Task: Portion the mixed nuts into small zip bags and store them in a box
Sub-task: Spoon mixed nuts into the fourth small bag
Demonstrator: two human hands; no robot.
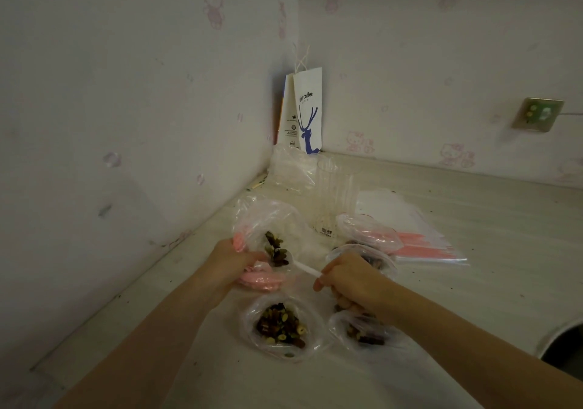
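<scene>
White spoon (305,269), pinched by the right hand (350,279), points up-left into the zip bag (271,219) gripped by the left hand (233,260), handle end hidden.

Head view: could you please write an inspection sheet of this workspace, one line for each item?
Surface: pale table, with dark crumbs scattered on it.
Job's things: held zip bag with a few nuts; spoon, its bowl at that bag's mouth; front bag of nuts, open; second bag of nuts; stack of empty zip bags.
Clutter: clear container; crumpled plastic bag; paper bag in the corner.
Hands: left hand grips the held bag's pink edge; right hand holds the spoon's handle.
Cables: nothing seen for certain.
Surroundings: wallpapered walls; wall socket; dark round thing at the right edge.
</scene>
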